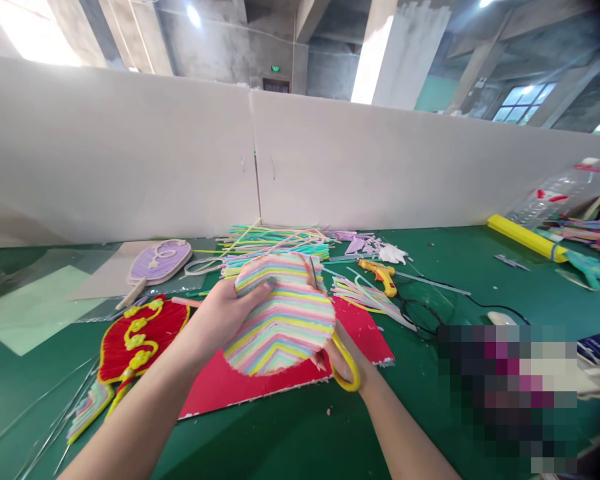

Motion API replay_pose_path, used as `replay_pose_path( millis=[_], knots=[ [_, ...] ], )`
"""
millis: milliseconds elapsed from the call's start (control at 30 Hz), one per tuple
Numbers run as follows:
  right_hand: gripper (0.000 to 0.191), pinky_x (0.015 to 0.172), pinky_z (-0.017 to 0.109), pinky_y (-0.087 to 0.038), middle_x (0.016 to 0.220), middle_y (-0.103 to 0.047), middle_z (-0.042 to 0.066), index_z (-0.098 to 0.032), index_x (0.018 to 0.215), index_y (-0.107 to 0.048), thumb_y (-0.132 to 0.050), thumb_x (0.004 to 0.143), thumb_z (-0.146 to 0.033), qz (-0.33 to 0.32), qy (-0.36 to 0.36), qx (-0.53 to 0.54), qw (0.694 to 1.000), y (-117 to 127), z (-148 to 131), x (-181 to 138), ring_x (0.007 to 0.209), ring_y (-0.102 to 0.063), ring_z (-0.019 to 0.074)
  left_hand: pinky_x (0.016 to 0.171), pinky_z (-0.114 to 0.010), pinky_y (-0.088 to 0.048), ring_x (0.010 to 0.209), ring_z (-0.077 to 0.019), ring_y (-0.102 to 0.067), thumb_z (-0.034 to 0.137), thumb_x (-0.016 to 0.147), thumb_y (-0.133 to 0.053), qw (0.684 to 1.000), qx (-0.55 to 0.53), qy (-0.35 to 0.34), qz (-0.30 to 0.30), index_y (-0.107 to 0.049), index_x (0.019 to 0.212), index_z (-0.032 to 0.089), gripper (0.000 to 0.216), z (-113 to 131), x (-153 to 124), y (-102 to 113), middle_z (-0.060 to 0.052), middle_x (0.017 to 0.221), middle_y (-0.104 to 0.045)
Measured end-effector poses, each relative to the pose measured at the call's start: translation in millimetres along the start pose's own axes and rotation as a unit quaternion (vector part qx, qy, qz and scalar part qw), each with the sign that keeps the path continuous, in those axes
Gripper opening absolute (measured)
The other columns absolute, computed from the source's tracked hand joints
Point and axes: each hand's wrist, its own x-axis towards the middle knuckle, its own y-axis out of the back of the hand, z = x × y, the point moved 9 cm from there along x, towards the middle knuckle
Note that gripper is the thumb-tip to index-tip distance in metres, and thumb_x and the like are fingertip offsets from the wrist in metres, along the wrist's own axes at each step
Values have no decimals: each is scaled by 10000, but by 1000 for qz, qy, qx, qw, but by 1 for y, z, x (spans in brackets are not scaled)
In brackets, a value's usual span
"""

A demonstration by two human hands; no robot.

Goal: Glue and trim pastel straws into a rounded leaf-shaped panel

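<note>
My left hand [220, 317] grips the upper left edge of a rounded panel of pastel striped straws [283, 320], holding it tilted above a red sheet [365, 330]. My right hand [343, 363], mostly hidden under the panel, is closed through the yellow handles of a pair of scissors [349, 367]. The scissors' blades [313, 272] poke up past the panel's top right edge.
A red fan with yellow trim [135, 337] lies to the left, a purple fan [160, 261] behind it. Loose coloured straws [275, 240] are piled near the white partition [300, 160]. A yellow glue gun [380, 275] with its black cord lies to the right on the green table [290, 433].
</note>
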Motion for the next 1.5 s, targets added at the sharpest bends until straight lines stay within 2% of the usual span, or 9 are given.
replay_pose_path(
  millis=[100,233,500,667,767,967,1133,1367,1500],
  knots=[
    [602,413,197,-323,450,-434,-31,-179,573,-445,-396,784,-741,-6,-3,8,1000,-3,-3,0,382,-408,67,579,-294,-572,667,-244,-705,478,695,-701,1000,9,2,11,-712,986,194,407,1,0,2,-21,711,-746],
    [609,409,196,-313,447,-425,-34,-174,571,-451,-389,786,-741,-14,5,21,1000,-6,-7,0,374,-395,62,574,-295,-572,692,-249,-707,486,694,-692,1000,4,-5,21,-717,928,182,385,3,-2,3,-31,794,-757],
    [620,404,196,-331,432,-440,-27,-171,548,-459,-371,798,-732,-18,4,5,1000,-2,-3,-1,359,-417,67,559,-268,-556,703,-240,-702,491,716,-674,997,50,-52,-8,-717,984,198,400,8,1,3,-26,764,-753],
    [627,377,198,-329,401,-439,-34,-179,553,-451,-391,754,-769,-13,-26,-4,1000,-3,-3,-2,323,-404,69,571,-273,-560,674,-223,-699,486,730,-664,996,64,-55,-26,-728,920,196,352,8,2,3,-26,868,-758],
    [635,373,195,-327,391,-439,-28,-174,539,-457,-367,780,-754,-15,-20,-3,1000,-4,-2,-2,316,-406,67,566,-275,-559,661,-223,-697,507,728,-658,997,61,-49,-25,-721,949,190,392,8,3,3,-26,833,-758],
    [631,345,187,-308,375,-430,-32,-174,535,-460,-374,781,-749,24,-22,15,999,1,5,-1,291,-392,65,598,-274,-560,710,-222,-701,535,739,-634,998,50,-38,-17,-700,948,187,412,-3,9,-2,-29,912,-753],
    [604,333,183,-306,373,-437,-37,-176,537,-463,-414,774,-729,42,-33,30,998,4,7,-1,283,-384,60,608,-273,-554,714,-224,-699,549,742,-622,998,51,-37,-11,-687,827,176,388,-9,13,-5,-26,827,-752],
    [562,307,171,-279,346,-419,-51,-190,538,-444,-454,752,-709,81,-78,38,993,7,11,-3,270,-355,55,628,-294,-547,680,-221,-690,535,750,-613,997,57,-43,-4,-679,807,173,372,-6,12,-6,-29,795,-744],
    [565,299,169,-273,336,-406,-55,-185,532,-454,-461,750,-707,89,-73,42,992,5,10,-2,262,-350,53,658,-321,-547,709,-241,-691,554,744,-607,997,62,-48,-8,-674,819,163,404,-8,14,-8,-49,815,-742]
  ],
)
